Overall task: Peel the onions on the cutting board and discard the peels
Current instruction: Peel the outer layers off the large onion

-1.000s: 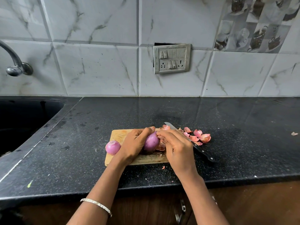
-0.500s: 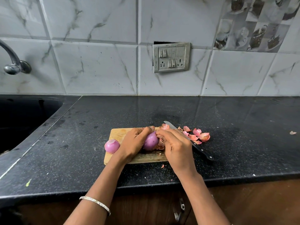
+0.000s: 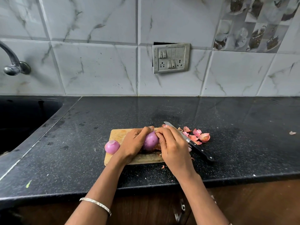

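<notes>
Fingers of your left hand (image 3: 133,144) curl round the purple peeled onion (image 3: 150,140) on the pale wooden cutting board (image 3: 119,134), thumb lying along its top. Your right hand (image 3: 174,148) meets that onion from 3 o'clock with its fingers bent in against the skin; whether they pinch a peel you cannot tell, since the tips are hidden. A second purple onion (image 3: 112,146) sits at the board's 9 o'clock edge, partly behind your left wrist. At 2 o'clock from the board, loose pink peels (image 3: 197,135) lie on the black speckled bench (image 3: 81,143). The black-handled steel knife (image 3: 191,142) lies beside your right hand, its blade partly covered by it.
</notes>
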Demonstrator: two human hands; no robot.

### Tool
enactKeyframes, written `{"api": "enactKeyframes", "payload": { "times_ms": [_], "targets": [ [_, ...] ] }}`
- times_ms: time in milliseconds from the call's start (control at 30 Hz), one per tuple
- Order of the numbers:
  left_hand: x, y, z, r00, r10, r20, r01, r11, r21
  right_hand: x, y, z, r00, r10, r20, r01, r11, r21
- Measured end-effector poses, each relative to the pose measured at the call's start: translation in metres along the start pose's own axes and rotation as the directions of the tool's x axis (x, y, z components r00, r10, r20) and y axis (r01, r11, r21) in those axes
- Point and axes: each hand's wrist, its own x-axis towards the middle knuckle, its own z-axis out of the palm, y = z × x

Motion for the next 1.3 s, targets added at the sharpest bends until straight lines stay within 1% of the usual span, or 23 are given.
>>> {"api": "enactKeyframes", "payload": {
  "times_ms": [133, 267, 533, 633, 767, 867, 967, 1033, 1167, 1300],
  "targets": [
    [0.001, 0.0, -0.001, 1.0, -0.012, 0.0, 0.012, 1.0, -0.021, -0.001, 0.003, -0.002, 0.999, 0.042, -0.004, -0.042, 0.993, 0.113],
    [0.003, -0.001, -0.001, 1.0, -0.022, -0.007, 0.022, 0.999, -0.024, -0.001, 0.002, -0.005, 1.0, 0.012, -0.025, -0.008, 0.99, 0.141],
    [0.003, -0.004, -0.001, 1.0, -0.008, -0.021, 0.009, 0.999, 0.032, -0.003, 0.006, -0.005, 0.995, -0.096, 0.016, 0.095, 0.995, 0.019],
    [0.004, -0.005, 0.0, 1.0, 0.017, -0.017, -0.016, 0.998, 0.068, -0.002, 0.008, -0.01, 0.991, -0.132, 0.025, 0.132, 0.991, 0.001],
    [0.005, -0.005, 0.0, 1.0, 0.017, -0.021, -0.016, 0.999, 0.038, 0.004, 0.01, -0.012, 0.979, -0.195, 0.057, 0.197, 0.98, -0.02],
    [0.004, -0.005, -0.001, 1.0, 0.017, -0.019, -0.016, 0.998, 0.054, 0.01, 0.014, -0.014, 0.965, -0.248, 0.086, 0.254, 0.965, -0.07],
    [0.004, -0.005, -0.001, 1.0, 0.009, -0.013, -0.008, 0.999, 0.048, 0.015, 0.016, -0.014, 0.954, -0.291, 0.072, 0.297, 0.948, -0.113],
    [0.004, -0.005, -0.001, 1.0, 0.015, -0.017, -0.014, 0.999, 0.052, 0.015, 0.016, -0.011, 0.961, -0.272, 0.05, 0.276, 0.955, -0.107],
    [0.003, -0.004, 0.0, 1.0, 0.028, -0.011, -0.027, 0.997, 0.069, 0.01, 0.017, -0.002, 0.99, -0.138, 0.006, 0.138, 0.99, -0.02],
    [0.004, -0.005, -0.001, 0.999, 0.036, -0.008, -0.036, 0.998, 0.055, 0.008, 0.014, 0.002, 0.998, -0.046, -0.041, 0.049, 0.996, 0.078]
  ]
}}
